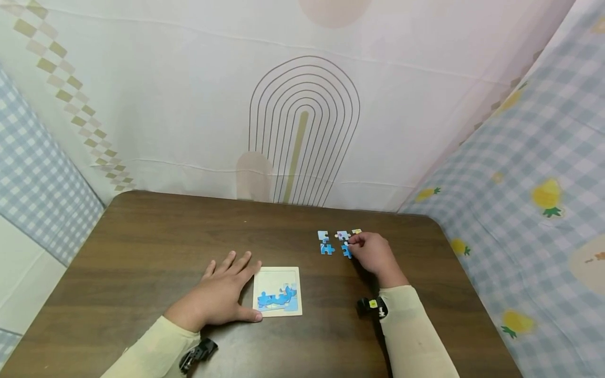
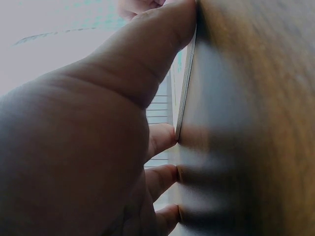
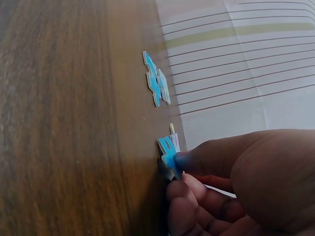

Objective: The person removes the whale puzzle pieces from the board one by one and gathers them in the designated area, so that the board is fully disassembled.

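Observation:
A square wooden puzzle board (image 1: pixel 276 311) lies on the table, its lower part filled with joined pieces that form a blue animal picture. Against its left side rests my left hand (image 1: pixel 222 294), fingers spread, with the thumb at the near corner and the index finger at the far one. My right hand (image 1: pixel 375 256) pinches a blue puzzle piece (image 3: pixel 168 151) between thumb and fingers. Just beyond it, partly hidden by that hand, sits a pale puzzle piece (image 1: pixel 342 235). To the left are another blue puzzle piece (image 1: pixel 326 249) and a light puzzle piece (image 1: pixel 323 235).
One more yellowish puzzle piece (image 1: pixel 356 231) shows behind the right fingers. The brown wooden table (image 1: pixel 156 247) ends at a white patterned cloth (image 1: pixel 189 105) at the back. Checked cloth (image 1: pixel 510 220) hangs along the right side.

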Demonstrator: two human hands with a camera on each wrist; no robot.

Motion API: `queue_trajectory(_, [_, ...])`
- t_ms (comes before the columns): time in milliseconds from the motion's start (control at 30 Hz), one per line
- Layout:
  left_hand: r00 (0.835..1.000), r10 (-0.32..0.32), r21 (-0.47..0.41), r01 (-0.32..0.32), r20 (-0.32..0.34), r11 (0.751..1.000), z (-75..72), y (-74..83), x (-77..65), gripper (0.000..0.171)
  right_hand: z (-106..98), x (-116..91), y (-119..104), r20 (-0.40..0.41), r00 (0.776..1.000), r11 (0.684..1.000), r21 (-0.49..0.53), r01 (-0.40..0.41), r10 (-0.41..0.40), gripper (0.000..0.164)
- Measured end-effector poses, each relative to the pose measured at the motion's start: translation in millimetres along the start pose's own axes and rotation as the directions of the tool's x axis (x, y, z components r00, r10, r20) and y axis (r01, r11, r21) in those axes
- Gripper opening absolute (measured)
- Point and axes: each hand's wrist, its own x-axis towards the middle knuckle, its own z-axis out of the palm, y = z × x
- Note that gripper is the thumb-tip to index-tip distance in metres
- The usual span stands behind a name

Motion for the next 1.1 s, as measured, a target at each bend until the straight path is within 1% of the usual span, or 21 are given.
queue_trajectory(267, [1.000,-0.002,-0.007,0.002,0.009,1.000,0.7,-1.2,-1.7,0.121,1.5,-1.8,-3.8,0.001,1.000,0.999,-0.034,-0.005,0.005,0.017])
queue_trajectory(433, [1.000,0.001,-0.009,-0.001,0.000,1.000,1.3,-1.9,-1.5,0.120,2.1,-0.7,-5.4,-0.006,1.000,0.998,-0.059,-0.003,0.003,0.017])
queue_trajectory(800, [1.000,0.005,-0.004,-0.005,-0.007,1.000,0.9,-1.8,-0.5,0.119,3.9,0.5,-6.4,-0.027,0.999,0.994,-0.107,0.026,-0.029,0.012])
queue_trajectory(967, [1.000,0.004,-0.002,-0.004,0.000,1.000,1.4,-1.8,-0.3,0.119,2.9,0.5,-4.0,-0.019,1.000,0.996,-0.091,0.023,-0.025,0.013])
queue_trajectory(1100, [1.000,0.005,-0.001,-0.005,-0.004,1.000,1.7,-1.8,-0.2,0.119,-1.1,-0.8,-1.7,0.004,1.000,1.000,-0.019,0.009,-0.009,0.016])
